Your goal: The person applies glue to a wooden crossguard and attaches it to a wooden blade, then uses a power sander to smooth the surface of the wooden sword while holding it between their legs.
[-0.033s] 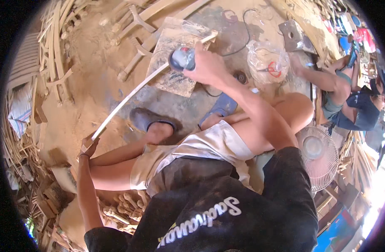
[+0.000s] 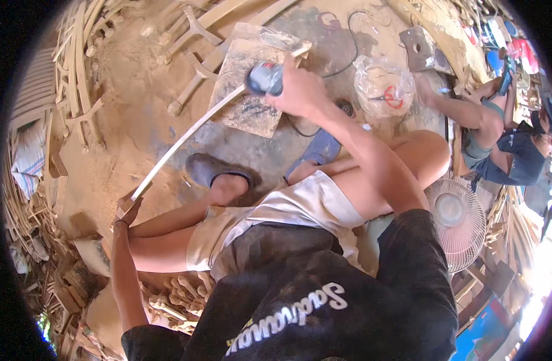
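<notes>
My right hand [image 2: 300, 90] grips a power sander [image 2: 265, 78], grey with a round dark base, which rests on a long pale wood strip [image 2: 182, 141]. Closed round the near left end of this strip is my left hand [image 2: 126, 210], beside my left knee. From there the strip slants up and away to the right, its far end lying across a dusty wooden board [image 2: 249, 117] on the ground. The face of the sander's pad is hidden against the wood.
A plastic bag [image 2: 381, 87] with red-handled scissors [image 2: 391, 98] lies right of the board, near a dark power cord [image 2: 354, 45]. Wooden pieces [image 2: 77, 78] pile up at the far left. A fan [image 2: 453, 219] stands by my right side; another person [image 2: 504, 144] sits beyond it.
My right hand and the sander have shifted slightly up and to the right along the strip. My left hand stays in place on its near end.
</notes>
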A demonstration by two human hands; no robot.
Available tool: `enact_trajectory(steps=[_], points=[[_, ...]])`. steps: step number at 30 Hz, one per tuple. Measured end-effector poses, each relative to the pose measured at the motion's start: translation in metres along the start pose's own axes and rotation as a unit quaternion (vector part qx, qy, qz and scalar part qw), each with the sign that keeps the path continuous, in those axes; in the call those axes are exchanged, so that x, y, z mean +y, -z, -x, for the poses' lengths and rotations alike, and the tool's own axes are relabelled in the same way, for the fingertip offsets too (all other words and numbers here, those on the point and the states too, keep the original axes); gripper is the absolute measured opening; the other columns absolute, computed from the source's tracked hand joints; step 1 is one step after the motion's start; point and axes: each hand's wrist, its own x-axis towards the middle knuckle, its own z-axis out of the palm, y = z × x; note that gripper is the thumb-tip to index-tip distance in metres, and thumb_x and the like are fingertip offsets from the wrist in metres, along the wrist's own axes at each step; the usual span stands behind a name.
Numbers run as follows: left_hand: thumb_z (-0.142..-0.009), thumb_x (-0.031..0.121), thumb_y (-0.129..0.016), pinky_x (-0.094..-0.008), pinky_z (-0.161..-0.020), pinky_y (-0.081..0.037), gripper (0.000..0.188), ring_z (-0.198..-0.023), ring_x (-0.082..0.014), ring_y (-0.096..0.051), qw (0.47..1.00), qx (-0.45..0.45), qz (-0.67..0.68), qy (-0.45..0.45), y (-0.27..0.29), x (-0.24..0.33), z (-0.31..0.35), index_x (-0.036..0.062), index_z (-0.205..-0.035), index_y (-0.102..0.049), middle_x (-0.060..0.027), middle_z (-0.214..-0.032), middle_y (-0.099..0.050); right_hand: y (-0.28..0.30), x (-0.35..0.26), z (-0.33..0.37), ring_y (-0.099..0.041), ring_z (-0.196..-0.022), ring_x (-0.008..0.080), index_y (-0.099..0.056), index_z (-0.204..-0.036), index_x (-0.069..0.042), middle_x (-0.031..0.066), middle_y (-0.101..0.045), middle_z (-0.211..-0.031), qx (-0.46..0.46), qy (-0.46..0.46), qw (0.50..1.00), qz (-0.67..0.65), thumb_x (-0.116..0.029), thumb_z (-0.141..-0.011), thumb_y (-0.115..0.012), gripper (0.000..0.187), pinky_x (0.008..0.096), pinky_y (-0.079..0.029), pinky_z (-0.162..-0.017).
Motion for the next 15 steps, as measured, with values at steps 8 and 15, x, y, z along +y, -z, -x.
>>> enact_trajectory(steps=[8, 15], points=[[-0.101, 0.016, -0.077, -0.0389, -0.09, -0.061, 0.048, -0.104, -0.0226, -0.078, 0.999, 0.015, 0.04, -0.002, -0.001, -0.007, -0.009, 0.0087, -0.148, -0.07, -0.0152, -0.12, -0.083, 0.03, 0.085, -0.037, -0.078, -0.11, 0.0476, -0.05, -0.138, 0.011, 0.0341, -0.078, -0.114, 0.094, -0.096, 0.991, 0.025, -0.058, -0.081, -0.089, 0.098, 0.0523, -0.062, -0.098], [-0.102, 0.016, -0.077, -0.0364, -0.09, -0.061, 0.046, -0.099, -0.0184, -0.075, 0.999, 0.013, 0.011, -0.027, 0.007, 0.001, -0.013, 0.0081, -0.147, -0.071, -0.0144, -0.116, -0.082, 0.039, 0.122, -0.052, -0.077, -0.113, 0.0485, -0.048, -0.139, 0.015, 0.035, -0.077, -0.118, 0.125, -0.15, 0.981, 0.018, -0.062, -0.079, -0.088, 0.105, 0.0532, -0.061, -0.1]])
